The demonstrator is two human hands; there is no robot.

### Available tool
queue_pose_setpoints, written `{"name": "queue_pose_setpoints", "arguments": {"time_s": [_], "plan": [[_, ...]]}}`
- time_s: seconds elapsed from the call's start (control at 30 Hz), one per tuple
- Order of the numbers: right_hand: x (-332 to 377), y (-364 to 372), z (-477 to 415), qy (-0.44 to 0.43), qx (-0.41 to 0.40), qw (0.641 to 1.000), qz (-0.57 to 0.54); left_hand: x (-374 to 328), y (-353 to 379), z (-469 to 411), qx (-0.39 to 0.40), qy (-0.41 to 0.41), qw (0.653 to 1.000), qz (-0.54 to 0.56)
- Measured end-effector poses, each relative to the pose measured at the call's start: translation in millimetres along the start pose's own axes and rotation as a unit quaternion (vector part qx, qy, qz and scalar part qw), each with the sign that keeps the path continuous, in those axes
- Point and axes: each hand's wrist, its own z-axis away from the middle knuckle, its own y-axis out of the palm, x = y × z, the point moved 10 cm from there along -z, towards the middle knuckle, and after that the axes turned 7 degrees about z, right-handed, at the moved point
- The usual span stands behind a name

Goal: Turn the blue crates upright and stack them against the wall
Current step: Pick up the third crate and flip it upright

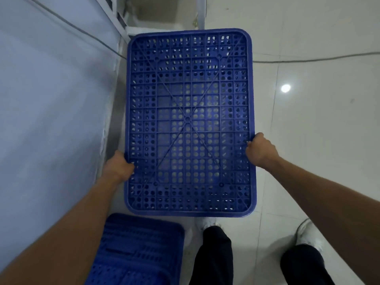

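Note:
A blue perforated crate (189, 79) fills the middle of the view, upside down, with its ribbed underside facing me. My left hand (118, 166) grips its left edge near the lower corner. Gripping the right edge a little higher is my right hand (261, 150). The crate hangs beside the pale wall (51, 99) on the left. A second blue crate (139, 249) lies on the floor at the bottom, below my left forearm and partly cut off by the frame.
White floor tiles (318, 130) stretch to the right. A thin cable (308, 59) runs across the floor behind the held crate and up the wall. My legs and white shoes (308, 235) stand at the bottom right. A white frame (123, 23) stands at the top.

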Motion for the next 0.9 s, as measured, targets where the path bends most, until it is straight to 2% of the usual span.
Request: {"name": "queue_pose_setpoints", "arguments": {"time_s": [0.2, 0.53, 0.9], "plan": [[-68.2, -30.3, -0.1, 0.020, -0.016, 0.999, 0.031, -38.2, 40.7, 46.6, 0.031, 0.045, 0.998, 0.028], [-234.0, -92.2, 0.0, 0.100, -0.007, 0.993, 0.058, -136.0, 140.0, 135.3, 0.073, 0.082, 0.993, 0.039], [-392.8, -119.1, 9.3, 0.140, -0.040, 0.989, 0.006, -225.3, 243.1, 200.9, 0.112, 0.101, 0.988, 0.031]]}}
